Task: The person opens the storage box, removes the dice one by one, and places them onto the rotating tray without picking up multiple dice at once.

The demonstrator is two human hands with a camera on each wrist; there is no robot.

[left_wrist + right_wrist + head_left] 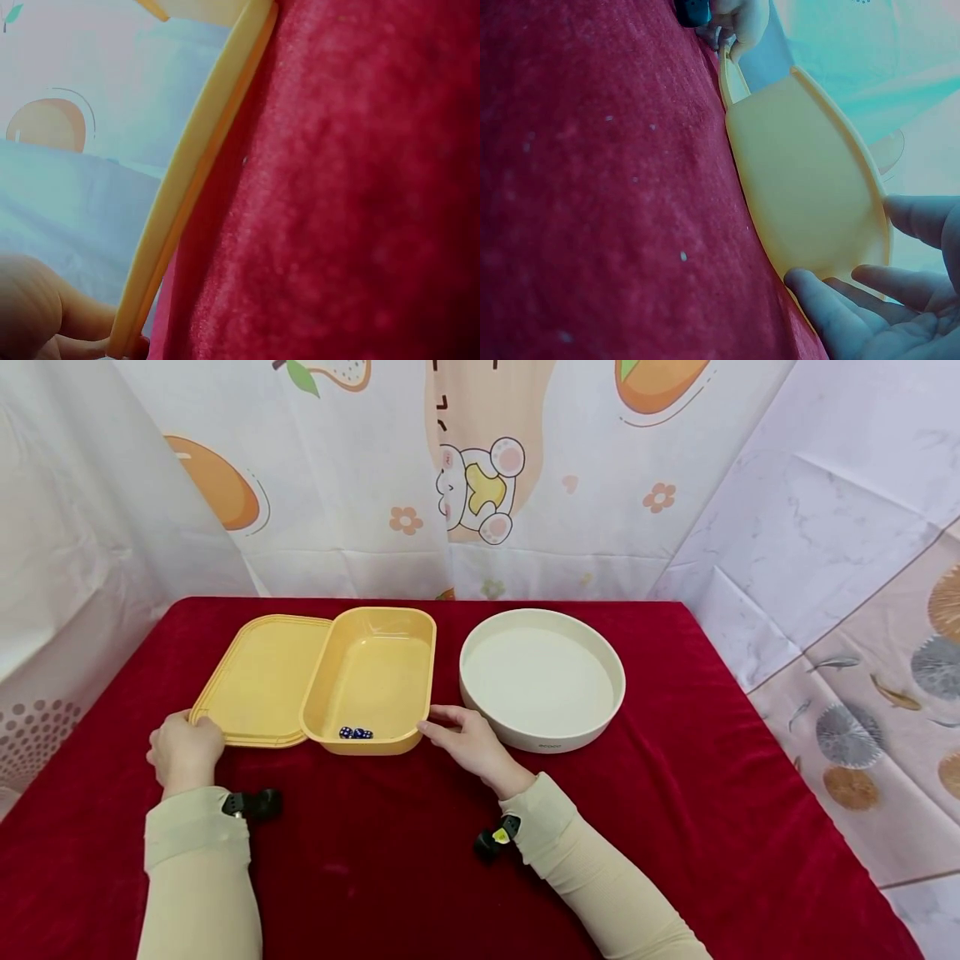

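A flat yellow lid [262, 681] lies at the left, beside a yellow rectangular box [375, 672]. My left hand [186, 750] pinches the lid's near left corner; the left wrist view shows the lid's edge [184, 187] between thumb and fingers, with shadow under it. Dark blue dice [356, 733] with white dots sit together inside the box, by its near wall. Fingertips of my right hand [477, 747] touch the box's near right side. In the right wrist view these fingers [919, 217] stretch out against the box's outer wall [802, 180].
A round cream-coloured tray [542, 685] with a raised rim stands right of the box, close behind my right hand. Red velvet cloth [390, 860] covers the table. Printed curtains [360, 468] hang behind the far edge and at both sides.
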